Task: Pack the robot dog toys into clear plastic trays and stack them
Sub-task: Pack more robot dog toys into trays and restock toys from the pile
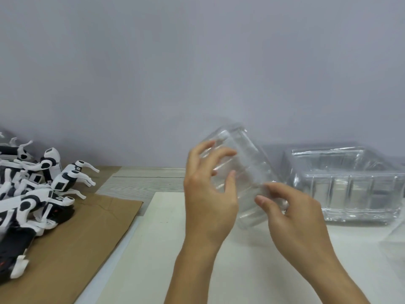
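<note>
A clear plastic tray is held tilted above the white table, between both hands. My left hand grips its left side with fingers spread over the ribbed wall. My right hand pinches its lower right edge between thumb and fingers. A pile of several white and black robot dog toys lies at the far left on brown cardboard, well apart from both hands.
A stack of clear plastic trays stands on the table at the right, close behind my right hand. Another clear plastic piece shows at the right edge. A grey wall runs along the back of the table.
</note>
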A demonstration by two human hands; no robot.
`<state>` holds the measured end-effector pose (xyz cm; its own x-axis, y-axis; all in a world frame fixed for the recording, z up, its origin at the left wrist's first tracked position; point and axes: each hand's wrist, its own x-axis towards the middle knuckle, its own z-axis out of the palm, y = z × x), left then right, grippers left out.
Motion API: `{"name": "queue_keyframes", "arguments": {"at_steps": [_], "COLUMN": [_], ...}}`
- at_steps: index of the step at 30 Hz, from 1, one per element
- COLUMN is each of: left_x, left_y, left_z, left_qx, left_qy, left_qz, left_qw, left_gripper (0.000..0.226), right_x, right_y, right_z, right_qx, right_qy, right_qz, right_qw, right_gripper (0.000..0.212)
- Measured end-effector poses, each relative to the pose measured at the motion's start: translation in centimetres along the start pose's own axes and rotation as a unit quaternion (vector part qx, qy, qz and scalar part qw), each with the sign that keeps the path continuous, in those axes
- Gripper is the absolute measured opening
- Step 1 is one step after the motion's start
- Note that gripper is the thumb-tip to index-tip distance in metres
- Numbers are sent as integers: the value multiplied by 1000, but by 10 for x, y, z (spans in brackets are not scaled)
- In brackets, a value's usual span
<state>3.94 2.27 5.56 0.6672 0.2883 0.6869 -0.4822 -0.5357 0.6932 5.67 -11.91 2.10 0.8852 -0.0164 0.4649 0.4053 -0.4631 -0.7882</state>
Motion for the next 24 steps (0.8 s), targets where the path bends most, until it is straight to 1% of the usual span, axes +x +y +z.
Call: {"name": "queue_keyframes", "arguments": {"at_steps": [2, 3, 4, 6, 7, 8, 10, 11, 14, 17, 19, 24], "left_x": [1, 2, 2, 4, 4, 3, 0, -1, -2, 0, 0, 1], "left_y": [-1, -3, -6, -10, -10, -10, -10, -9, -12, -13, -13, -16], "left_z": [-3, -5, -6, -6, -6, -4, 1, 2, 0, -5, -6, -7], "left_qx": [4, -3, -25, -106, -131, -139, -136, -132, -132, -156, -167, -188], "left_qy": [56, 64, 59, 25, -1, -30, -84, -97, -108, -135, -148, -137], "left_qz": [-43, -83, -133, -237, -272, -287, -282, -274, -266, -276, -285, -305], "left_qw": [997, 995, 989, 965, 953, 947, 946, 948, 949, 939, 932, 923], "left_gripper": [33, 29, 23, 9, 7, 10, 16, 17, 14, 12, 13, 16], "right_x": [2, 2, 2, 2, 2, 1, 0, 0, 1, 0, 0, -1], "right_y": [1, 2, 2, 2, 2, 2, 2, 2, 2, 0, 0, -4], "right_z": [-1, -3, -3, -4, -4, -3, -3, -2, -4, -6, -6, -4], "right_qx": [78, 122, 163, 219, 230, 232, 224, 219, 213, 221, 217, 224], "right_qy": [21, 26, 27, 24, 18, 8, -14, -23, -48, -63, -60, -63], "right_qz": [33, 59, 87, 126, 133, 135, 133, 130, 118, 111, 113, 121], "right_qw": [996, 990, 982, 967, 964, 963, 965, 967, 969, 967, 968, 965], "right_gripper": [20, 15, 13, 15, 15, 15, 14, 14, 14, 19, 17, 20]}}
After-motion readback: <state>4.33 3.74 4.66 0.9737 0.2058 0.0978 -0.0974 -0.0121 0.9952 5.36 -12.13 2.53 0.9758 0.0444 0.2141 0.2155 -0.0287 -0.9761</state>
